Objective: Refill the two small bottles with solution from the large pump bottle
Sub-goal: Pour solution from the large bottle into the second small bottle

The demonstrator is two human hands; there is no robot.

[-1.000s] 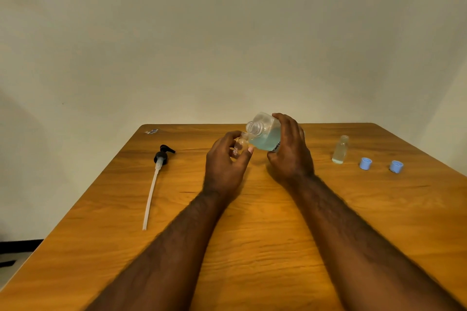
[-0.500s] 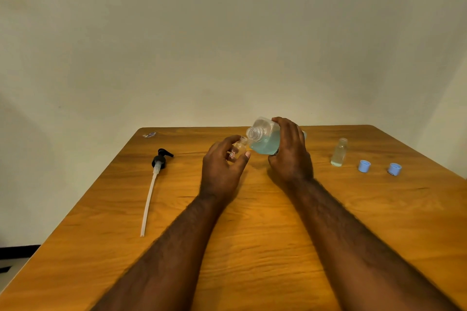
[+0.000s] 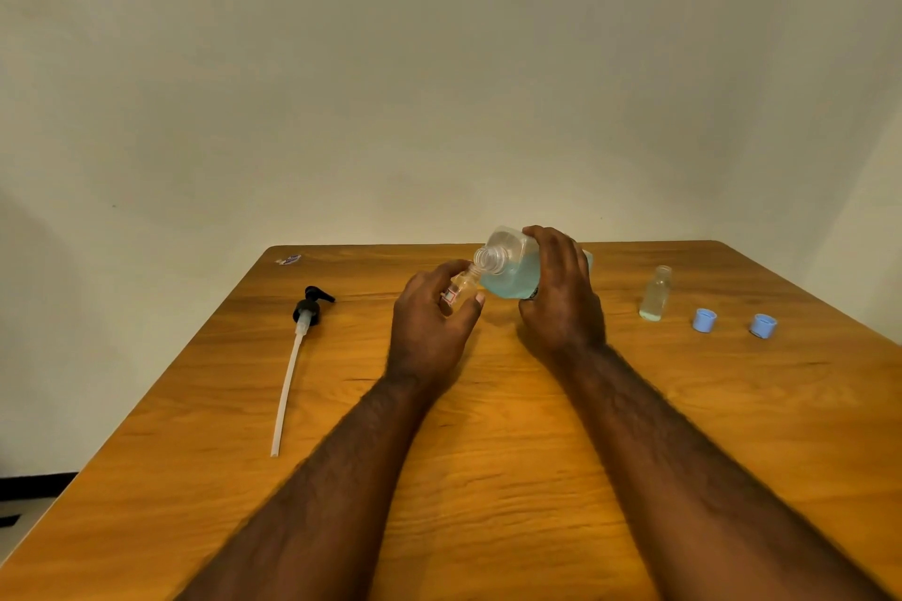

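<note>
My right hand grips the large clear bottle, tipped on its side with its open neck pointing left; blue solution lies in its lower half. My left hand holds a small clear bottle tilted so its mouth meets the large bottle's neck. Both are raised a little above the wooden table. A second small bottle stands upright and uncapped to the right, with a little liquid at its bottom.
The black pump head with its long white tube lies on the table's left side. Two blue caps sit at the right beyond the standing bottle. A small scrap lies at the far left corner.
The two bottles stay mouth to mouth in my hands. The view has tilted up slightly, so everything sits a little lower in the frame; the large bottle's tilt looks nearly the same.
</note>
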